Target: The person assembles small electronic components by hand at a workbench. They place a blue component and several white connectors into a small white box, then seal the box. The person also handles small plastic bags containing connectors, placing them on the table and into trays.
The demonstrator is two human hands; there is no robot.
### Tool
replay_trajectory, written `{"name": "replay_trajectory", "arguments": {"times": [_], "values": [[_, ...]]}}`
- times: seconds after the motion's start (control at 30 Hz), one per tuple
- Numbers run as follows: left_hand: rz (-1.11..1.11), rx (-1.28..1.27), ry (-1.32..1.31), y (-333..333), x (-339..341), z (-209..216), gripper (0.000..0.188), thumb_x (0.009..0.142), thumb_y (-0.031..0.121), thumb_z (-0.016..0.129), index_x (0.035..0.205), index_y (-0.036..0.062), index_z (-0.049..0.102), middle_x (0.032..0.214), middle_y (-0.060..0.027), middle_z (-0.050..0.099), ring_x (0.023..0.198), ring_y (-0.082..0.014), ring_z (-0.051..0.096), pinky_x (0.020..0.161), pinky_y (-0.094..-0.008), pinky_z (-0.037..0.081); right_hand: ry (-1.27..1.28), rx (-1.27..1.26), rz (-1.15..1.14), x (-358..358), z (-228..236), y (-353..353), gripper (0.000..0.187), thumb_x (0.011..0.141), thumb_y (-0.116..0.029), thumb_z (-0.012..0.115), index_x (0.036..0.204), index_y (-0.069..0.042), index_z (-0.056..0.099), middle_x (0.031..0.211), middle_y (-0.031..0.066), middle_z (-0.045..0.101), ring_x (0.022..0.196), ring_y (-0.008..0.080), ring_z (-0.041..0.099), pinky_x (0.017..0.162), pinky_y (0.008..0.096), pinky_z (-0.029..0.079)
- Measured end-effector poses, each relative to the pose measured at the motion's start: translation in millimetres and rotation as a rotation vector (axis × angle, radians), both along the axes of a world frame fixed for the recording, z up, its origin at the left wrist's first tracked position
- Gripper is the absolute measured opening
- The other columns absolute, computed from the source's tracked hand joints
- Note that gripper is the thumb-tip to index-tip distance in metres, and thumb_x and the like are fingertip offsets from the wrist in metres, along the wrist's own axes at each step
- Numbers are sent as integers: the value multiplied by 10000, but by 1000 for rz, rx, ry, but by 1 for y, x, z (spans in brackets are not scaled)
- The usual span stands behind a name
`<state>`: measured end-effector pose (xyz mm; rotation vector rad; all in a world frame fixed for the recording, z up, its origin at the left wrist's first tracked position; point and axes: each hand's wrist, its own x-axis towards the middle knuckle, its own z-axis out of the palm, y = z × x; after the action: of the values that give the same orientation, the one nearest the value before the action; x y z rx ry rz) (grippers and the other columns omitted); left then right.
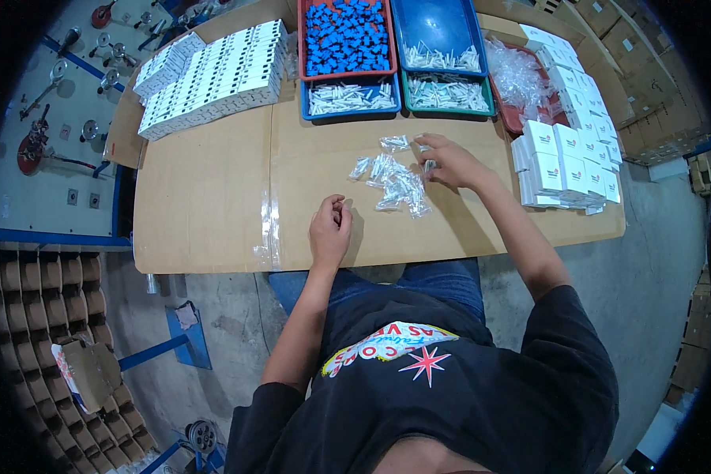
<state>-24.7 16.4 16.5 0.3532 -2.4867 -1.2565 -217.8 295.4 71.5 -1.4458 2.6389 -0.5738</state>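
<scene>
My right hand [452,162] reaches over the right edge of a loose pile of small clear plastic bags [399,183] with white pieces inside. Its fingers close on one such bag, mostly hidden beneath them. Just beyond the pile, a single bag [394,143] lies near the fingertips. My left hand [330,231] rests on the cardboard tabletop [205,197], left of the pile and apart from it. Its fingers are curled in, and nothing shows in them.
At the back stand a red tray [302,47] of blue parts and blue and green trays [494,103] of white pieces. White boxes are stacked at back left [213,79] and right [561,166]. A red tray [507,118] holds clear bags.
</scene>
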Motion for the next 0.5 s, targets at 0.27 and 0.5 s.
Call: {"name": "replay_trajectory", "arguments": {"times": [0.27, 0.5], "values": [[0, 39, -19, 1, 0, 4, 228, 933, 137, 660, 1133, 29, 662, 855, -105, 697, 694, -221, 638, 681, -361, 524, -823, -466, -380, -2, 20, 28, 191, 996, -181, 650, 1024, 5, 685, 1045, 99, 752, 987, 135, 699, 871, 299, 539], [-1, 33, -14, -1, 1, 2, 234, 924, 132, 662, 1140, 43, 663, 859, -95, 689, 719, -226, 633, 697, -379, 521, -871, -742, -497, -11, 33, 58, 299, 1005, -159, 634, 1244, 12, 695, 1174, 100, 741, 1080, 149, 692, 958, 305, 525]]}}
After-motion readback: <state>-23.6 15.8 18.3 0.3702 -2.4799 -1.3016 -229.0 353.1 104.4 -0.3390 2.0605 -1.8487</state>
